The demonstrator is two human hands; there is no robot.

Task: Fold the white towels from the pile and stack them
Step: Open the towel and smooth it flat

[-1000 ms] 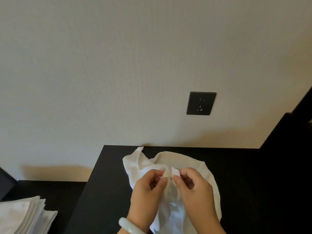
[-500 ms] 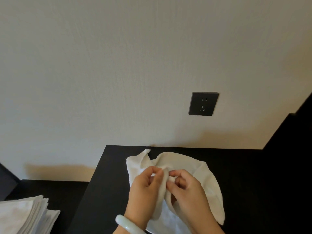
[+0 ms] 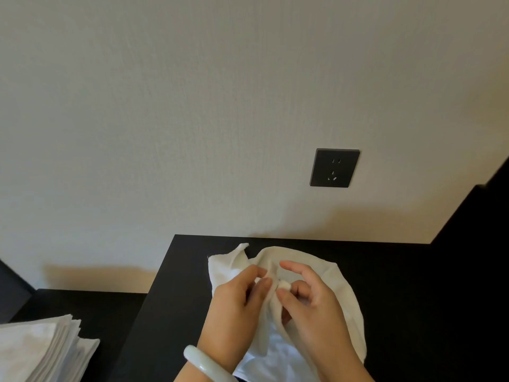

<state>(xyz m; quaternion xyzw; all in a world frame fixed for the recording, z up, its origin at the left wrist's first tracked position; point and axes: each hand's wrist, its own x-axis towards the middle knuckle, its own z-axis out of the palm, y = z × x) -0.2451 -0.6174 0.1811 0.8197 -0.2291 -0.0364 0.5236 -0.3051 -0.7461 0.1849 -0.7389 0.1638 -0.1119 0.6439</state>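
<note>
Both hands meet over the middle of a crumpled white towel (image 3: 325, 282) that lies on the black table (image 3: 170, 312), close to the wall (image 3: 192, 106). The left hand (image 3: 234, 307) comes up from the bottom edge with its back to the camera, wrist bent slightly inward, a pale bangle (image 3: 203, 363) around the wrist. Its thumb and forefinger are pressed together on a ridge of the towel's cloth near the centre. The right hand (image 3: 311, 307) reaches in from the lower right, palm turned toward the left hand. Its thumb and one curled finger pinch a small bunched tip of the same fabric, just beside the left hand's grip, while its forefinger is lifted and stretched out above the cloth, not touching it. The two pinches sit nearly against each other.

The towel spreads out from under the hands: one corner sticks up at the far left, and a broad curved edge runs along the right side down toward the bottom of the view. On a lower dark surface to the left sits a stack of folded white towels (image 3: 35, 351), well apart from the hands. A dark wall socket (image 3: 334, 168) is set into the wall above the table.
</note>
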